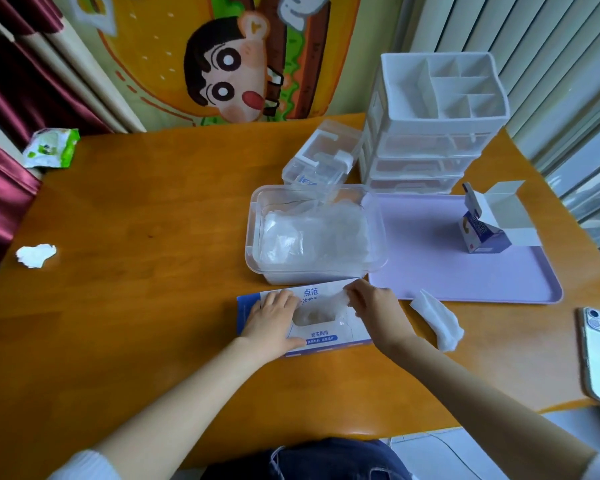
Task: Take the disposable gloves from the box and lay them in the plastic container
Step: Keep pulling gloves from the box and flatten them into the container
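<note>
Head view looks down on the pulling step: the right hand pinches a thin clear glove between thumb and fingertips at the oval opening of the glove box, with the glove partly out and its rest inside the box. The left hand lies flat on the left part of the box top, fingers straight and slightly spread, thumb along the near edge, pressing the box against the table. Both forearms reach forward from the bottom of the frame and converge on the box. The plastic container stands open just behind the box and holds a loose heap of gloves, so the task looks well under way. The next move probably calls for drawing the glove up and clear while the left hand keeps the light box down, then carrying it forward over the near rim and laying it on the heap. A purple tray sits beside the container on its right.
</note>
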A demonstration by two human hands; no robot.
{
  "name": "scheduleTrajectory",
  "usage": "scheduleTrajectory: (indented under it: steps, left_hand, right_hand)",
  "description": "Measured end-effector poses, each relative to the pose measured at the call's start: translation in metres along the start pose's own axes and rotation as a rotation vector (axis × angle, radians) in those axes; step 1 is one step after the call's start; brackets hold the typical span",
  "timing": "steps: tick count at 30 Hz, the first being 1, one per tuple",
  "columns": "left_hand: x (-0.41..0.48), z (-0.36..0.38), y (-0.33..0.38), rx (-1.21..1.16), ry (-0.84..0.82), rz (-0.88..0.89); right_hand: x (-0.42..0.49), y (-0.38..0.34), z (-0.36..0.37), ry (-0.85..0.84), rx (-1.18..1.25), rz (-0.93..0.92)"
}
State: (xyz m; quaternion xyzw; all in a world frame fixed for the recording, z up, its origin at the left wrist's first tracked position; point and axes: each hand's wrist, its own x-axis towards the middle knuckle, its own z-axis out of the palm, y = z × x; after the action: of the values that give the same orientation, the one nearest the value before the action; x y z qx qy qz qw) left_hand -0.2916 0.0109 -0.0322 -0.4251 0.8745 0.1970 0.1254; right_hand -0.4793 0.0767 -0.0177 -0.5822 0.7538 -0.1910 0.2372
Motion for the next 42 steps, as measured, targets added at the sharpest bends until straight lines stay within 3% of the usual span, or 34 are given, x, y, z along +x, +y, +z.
scheduleTrajectory:
  steps: [5, 11, 17, 23, 28, 32, 37, 42]
  left_hand:
    - [0.0, -0.002, 0.003, 0.019, -0.012, -0.003]
    - [-0.011, -0.001, 0.009, -0.016, -0.077, 0.018]
    - [-0.01, 0.0, 0.007, 0.0, -0.143, 0.031]
    - [-0.008, -0.001, 0.007, 0.003, -0.126, 0.032]
    - [-0.012, 0.001, 0.01, -0.045, -0.056, 0.08]
    - [-0.009, 0.003, 0.011, -0.078, -0.126, 0.098]
    - [-0.003, 0.002, 0.011, -0.048, -0.185, 0.087]
    - [0.0, 0.0, 0.011, 0.011, -0.214, 0.071]
  right_hand:
    - [-0.005, 0.0, 0.003, -0.003, 0.05, 0.013]
    - [-0.001, -0.012, 0.012, -0.156, 0.062, -0.13]
    - [0.003, -0.003, 0.008, 0.022, 0.15, 0.014]
    - [-0.002, 0.01, 0.006, 0.057, 0.126, 0.058]
    - [-0.006, 0.01, 0.001, -0.046, 0.065, -0.024]
    - [-0.003, -0.002, -0.004, -0.035, 0.165, 0.101]
    - [0.01, -0.005, 0.001, -0.221, -0.06, 0.191]
    - [0.01, -0.01, -0.01, -0.076, -0.012, 0.109]
